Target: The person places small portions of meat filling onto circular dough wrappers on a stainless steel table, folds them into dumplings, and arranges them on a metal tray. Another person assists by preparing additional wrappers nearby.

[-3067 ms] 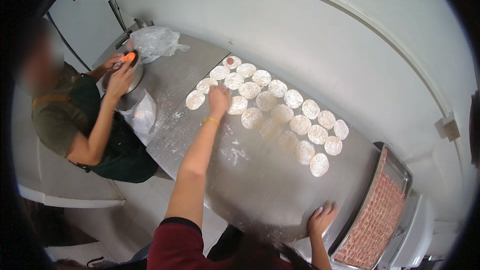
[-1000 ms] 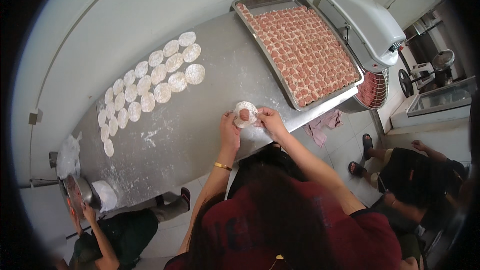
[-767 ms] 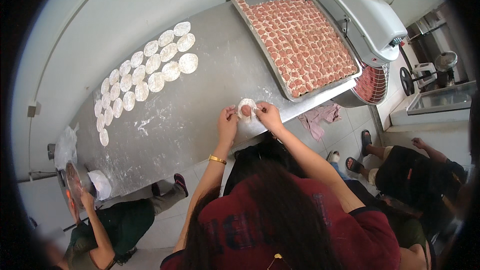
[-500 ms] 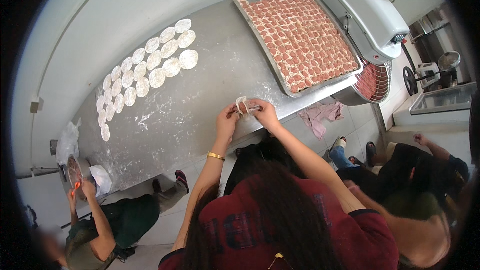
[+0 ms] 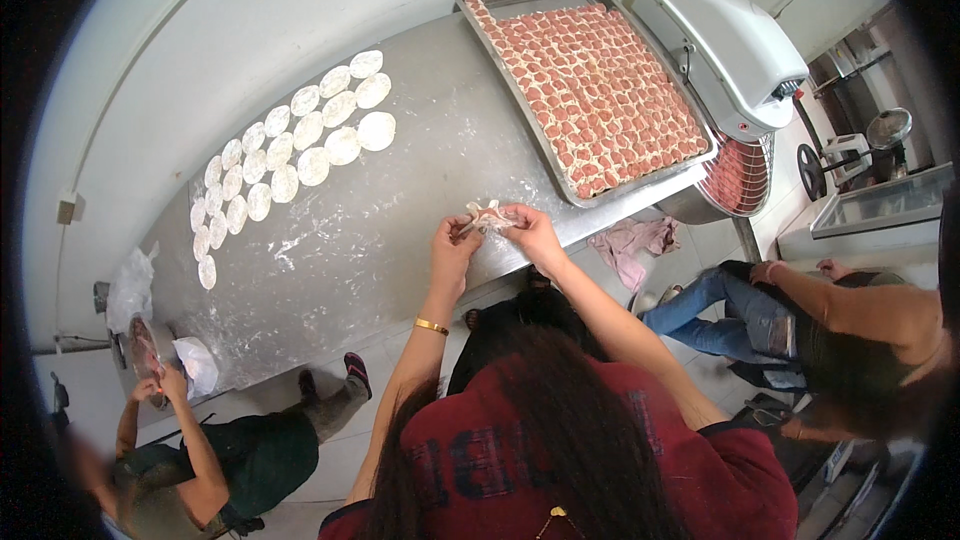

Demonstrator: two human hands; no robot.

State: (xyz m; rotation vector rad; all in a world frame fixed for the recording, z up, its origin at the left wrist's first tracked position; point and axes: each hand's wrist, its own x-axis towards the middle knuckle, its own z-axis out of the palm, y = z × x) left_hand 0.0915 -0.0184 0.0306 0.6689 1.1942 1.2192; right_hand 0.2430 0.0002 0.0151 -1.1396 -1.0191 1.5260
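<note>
Between my two hands, over the near edge of the steel table, is a small meat-filled dumpling (image 5: 484, 215) with its pale dough edges gathered in folds. My left hand (image 5: 456, 240) pinches its left side, a gold bracelet on that wrist. The fingers of my right hand (image 5: 530, 233) are closed on its right side. To the left, floured round dough wrappers (image 5: 312, 166) lie in slanting rows. At the far right of the table stands a large metal tray (image 5: 530, 4) packed with rows of meat-topped dumplings.
The steel table (image 5: 330, 270) is dusted with flour. A white mixer (image 5: 722, 50) with a caged bowl of meat (image 5: 737, 178) stands right of the tray. One person (image 5: 250, 450) works at a bowl at lower left; another (image 5: 850, 325) is at right. A pink cloth (image 5: 636, 245) hangs near the edge.
The dough in my hands is now spread into more folds. The person at right has shifted position, and the view has tilted slightly.
</note>
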